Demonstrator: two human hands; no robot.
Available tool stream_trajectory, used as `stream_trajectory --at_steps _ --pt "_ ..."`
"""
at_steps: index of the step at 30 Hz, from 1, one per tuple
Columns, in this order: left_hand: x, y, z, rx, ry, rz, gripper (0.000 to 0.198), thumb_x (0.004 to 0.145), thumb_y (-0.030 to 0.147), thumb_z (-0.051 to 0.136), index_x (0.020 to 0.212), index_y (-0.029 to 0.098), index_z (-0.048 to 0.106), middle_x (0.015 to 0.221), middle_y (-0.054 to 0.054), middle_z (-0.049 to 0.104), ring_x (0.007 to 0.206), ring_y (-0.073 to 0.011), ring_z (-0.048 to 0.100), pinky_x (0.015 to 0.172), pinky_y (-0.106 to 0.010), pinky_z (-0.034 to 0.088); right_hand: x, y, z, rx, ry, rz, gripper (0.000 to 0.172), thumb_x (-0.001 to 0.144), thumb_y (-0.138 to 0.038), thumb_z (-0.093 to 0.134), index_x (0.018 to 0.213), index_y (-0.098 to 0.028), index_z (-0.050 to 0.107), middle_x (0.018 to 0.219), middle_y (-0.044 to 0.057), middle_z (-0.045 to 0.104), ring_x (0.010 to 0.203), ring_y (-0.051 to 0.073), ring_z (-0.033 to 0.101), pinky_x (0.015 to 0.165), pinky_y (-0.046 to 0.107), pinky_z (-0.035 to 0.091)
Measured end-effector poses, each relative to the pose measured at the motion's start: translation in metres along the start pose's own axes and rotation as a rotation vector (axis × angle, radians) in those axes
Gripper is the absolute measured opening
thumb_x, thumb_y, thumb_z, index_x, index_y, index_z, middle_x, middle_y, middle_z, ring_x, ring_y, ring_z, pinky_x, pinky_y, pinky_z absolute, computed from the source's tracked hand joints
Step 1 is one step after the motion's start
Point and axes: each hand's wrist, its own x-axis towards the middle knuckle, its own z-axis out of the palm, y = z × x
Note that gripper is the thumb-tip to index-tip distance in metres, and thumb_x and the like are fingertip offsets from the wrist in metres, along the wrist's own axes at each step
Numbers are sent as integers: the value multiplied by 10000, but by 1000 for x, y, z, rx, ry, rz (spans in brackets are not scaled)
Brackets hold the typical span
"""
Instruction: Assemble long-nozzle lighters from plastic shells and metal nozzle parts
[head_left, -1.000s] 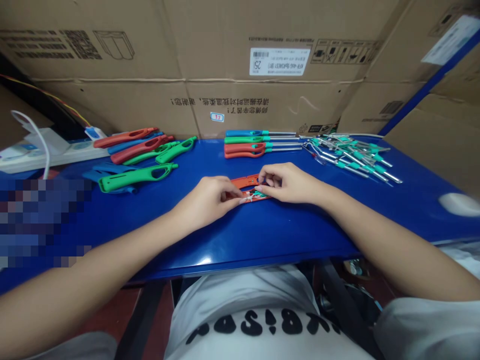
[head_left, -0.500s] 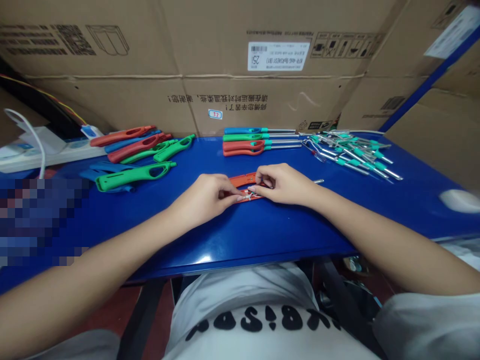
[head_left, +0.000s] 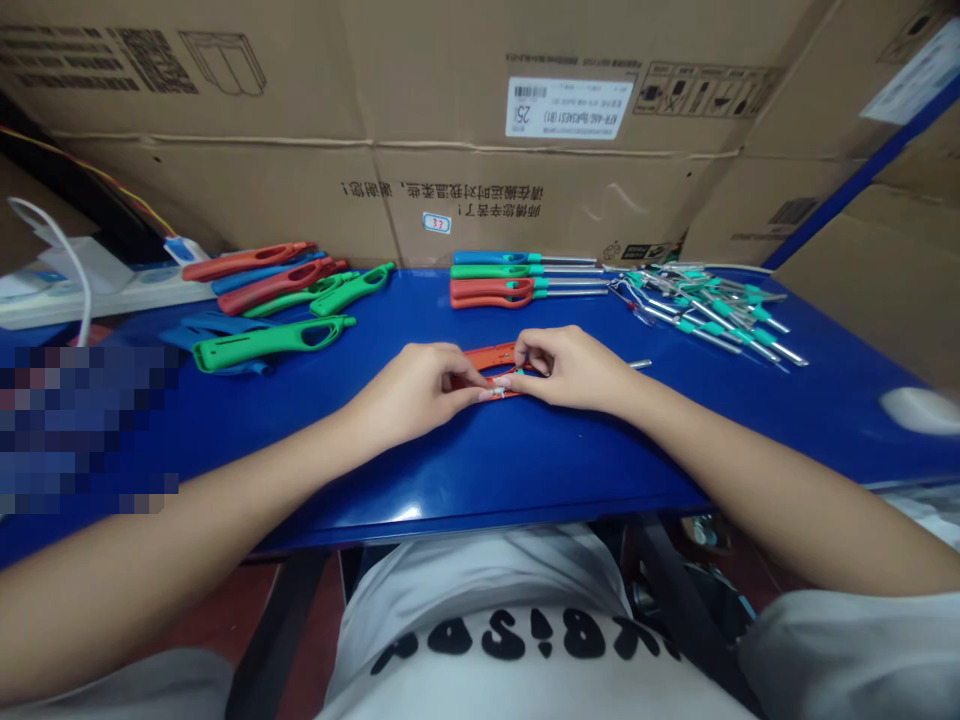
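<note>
An orange lighter casing (head_left: 487,357) lies opened up on the blue table between my hands, with small white and teal parts in its near half. My left hand (head_left: 435,385) pinches the left end of that half, thumb and forefinger together. With bent fingers and thumb, my right hand (head_left: 566,368) presses at the small parts and casing just right of it. A thin metal tube (head_left: 640,364) sticks out beyond my right hand. Much of the near half is hidden under my fingers.
Behind my hands, several long-nosed lighters (head_left: 491,291) lie in a row. Metal tubes with teal collars (head_left: 712,310) are heaped at right. Coloured handle casings (head_left: 274,342) and a white power strip (head_left: 150,295) are at left. A cardboard wall (head_left: 300,190) stands at the back.
My left fingers have shifted slightly right along the casing, closer to my right thumb. The view has tilted a little. Both hands stay on the orange casing.
</note>
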Motion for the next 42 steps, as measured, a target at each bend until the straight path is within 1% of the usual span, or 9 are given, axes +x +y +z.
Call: stream_trajectory --at_steps 8,15,20,22,25,28,32,35,42 --pt "-1 2 1 40 -18 -55 231 882 410 692 885 192 767 859 -26 733 639 -141 596 622 -267 406 0 -6 2 -52 23 118 307 818 -499 717 812 -212 611 653 -28 602 591 116 512 571 254 268" --pt "-1 5 0 64 10 3 207 899 368 694 861 195 802 815 -30 730 674 -141 600 636 -261 402 0 -11 4 -94 20 139 264 827 -464 710 829 -215 624 685 -23 632 613 126 532 562 254 267" --pt "-2 3 1 105 41 58 138 895 272 695 880 179 796 797 -29 712 645 -127 587 628 -254 409 1 -3 -9 165 51 27 303 926 -468 590 848 -180 645 718 -1 632 601 114 523 580 246 350" --pt "-4 4 1 142 80 92 127 893 265 690 895 173 779 831 -32 709 662 -133 591 642 -260 424 0 3 -20 224 19 -43 282 941 -431 570 878 -168 650 750 7 638 600 108 518 587 244 374" --pt "-5 7 3 211 132 186 143 899 282 673 947 162 734 920 -53 702 784 -183 604 746 -308 469 -3 9 -34 185 -122 -154 226 889 -377 656 962 -164 670 825 16 661 622 106 516 599 241 398" --pt "-5 9 6 251 87 303 186 941 283 612 1057 155 683 1057 -87 683 969 -241 590 905 -387 479 -4 12 -39 118 -232 -214 228 855 -331 700 1007 -161 680 931 38 677 679 111 534 643 244 430" --pt "-4 5 13 209 7 366 206 991 230 532 1156 147 625 1164 -107 651 1112 -248 569 992 -390 485 -3 11 -38 109 -267 -226 139 863 -273 675 948 -163 675 906 35 664 729 124 554 668 243 435" --pt "-3 2 17 176 -35 416 228 1013 178 476 1193 158 613 1208 -103 640 1176 -236 558 1028 -380 483 -4 11 -38 116 -300 -225 116 871 -281 669 904 -170 667 864 21 662 711 123 548 648 241 422" --pt "-2 2 17 148 -60 425 276 1027 165 446 1232 161 632 1243 -119 630 1171 -228 597 1018 -371 508 -6 11 -42 122 -314 -230 113 875 -243 633 930 -168 698 865 19 704 685 112 554 642 236 405"
